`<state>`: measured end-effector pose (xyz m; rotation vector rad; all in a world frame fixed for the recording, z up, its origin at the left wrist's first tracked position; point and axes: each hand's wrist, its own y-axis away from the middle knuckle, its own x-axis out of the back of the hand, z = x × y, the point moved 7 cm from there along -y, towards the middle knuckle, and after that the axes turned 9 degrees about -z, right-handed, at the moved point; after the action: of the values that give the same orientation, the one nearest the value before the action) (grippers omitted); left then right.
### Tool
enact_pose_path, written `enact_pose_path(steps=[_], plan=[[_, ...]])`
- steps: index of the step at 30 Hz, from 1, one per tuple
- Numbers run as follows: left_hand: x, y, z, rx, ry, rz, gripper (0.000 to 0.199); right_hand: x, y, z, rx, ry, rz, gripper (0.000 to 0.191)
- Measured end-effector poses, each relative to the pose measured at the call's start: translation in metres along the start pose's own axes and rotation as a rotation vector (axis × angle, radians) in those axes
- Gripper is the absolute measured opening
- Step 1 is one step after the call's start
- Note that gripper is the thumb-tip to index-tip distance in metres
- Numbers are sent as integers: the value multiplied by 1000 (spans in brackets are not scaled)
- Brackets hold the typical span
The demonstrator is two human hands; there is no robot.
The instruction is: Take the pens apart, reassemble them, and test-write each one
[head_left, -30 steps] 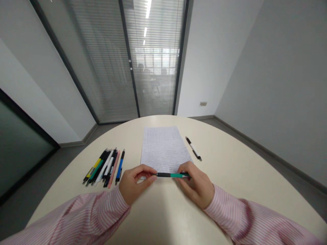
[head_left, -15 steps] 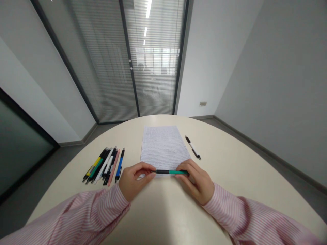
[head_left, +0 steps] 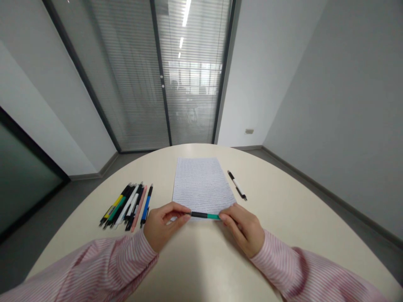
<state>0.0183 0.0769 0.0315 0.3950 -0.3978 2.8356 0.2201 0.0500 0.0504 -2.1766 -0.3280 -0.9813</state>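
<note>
Both my hands hold a black-and-green pen [head_left: 204, 215] level across the near edge of a handwritten sheet of lined paper [head_left: 201, 184]. My left hand [head_left: 163, 226] pinches the black end between thumb and fingers. My right hand [head_left: 242, 231] grips the green end, and its fingers hide the tip. The pen lies just over the sheet's bottom edge, and both hands are close to the paper.
A bundle of several pens [head_left: 126, 206] lies left of the sheet on the round cream table [head_left: 201, 268]. A black-and-white pen [head_left: 237, 185] lies to its right. Beyond the table edge are a grey floor, walls and glass partitions with blinds.
The pen's green end has gone further into my right hand, so less of the pen shows. The pen sits slightly lower and tilts a little differently. The view has shifted slightly.
</note>
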Motion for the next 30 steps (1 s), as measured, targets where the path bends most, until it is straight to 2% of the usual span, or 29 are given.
enact_pose_path(steps=[1, 4, 7, 10, 12, 15, 18, 20, 22, 24, 28, 30], plan=[[1, 0, 2, -8, 1, 10, 11, 1, 1, 0, -13, -9, 13, 11], [3, 1, 6, -26, 2, 33, 11, 5, 3, -1, -26, -34, 47, 22], [3, 2, 6, -25, 0, 17, 11, 5, 4, -3, -4, -41, 31, 8], [2, 3, 3, -22, -20, -4, 12, 5, 5, 1, -39, -99, 25, 12], [1, 4, 3, -35, -37, -8, 11, 4, 4, 9, -155, -270, 55, 11], [-1, 5, 6, -61, -65, -27, 10, -1, 0, 22, -359, -694, 152, 21], [-8, 7, 14, -108, -128, -94, 11, -5, -18, 22, -385, -1102, 259, 26], [-12, 11, 21, -186, -194, -124, 9, -9, -30, 25, -439, -1383, 327, 27], [-17, 16, 29, -298, -280, -142, 4, -18, -44, 25, -502, -1640, 294, 22], [-25, 23, 34, -400, -367, -193, 16, -23, -54, 27, -510, -1814, 260, 20], [-47, 34, 32, -515, -464, -419, 17, -32, -59, 34, -492, -1996, 134, 46], [-54, 38, 30, -538, -489, -494, 18, -35, -55, 38, -502, -2026, 89, 52]])
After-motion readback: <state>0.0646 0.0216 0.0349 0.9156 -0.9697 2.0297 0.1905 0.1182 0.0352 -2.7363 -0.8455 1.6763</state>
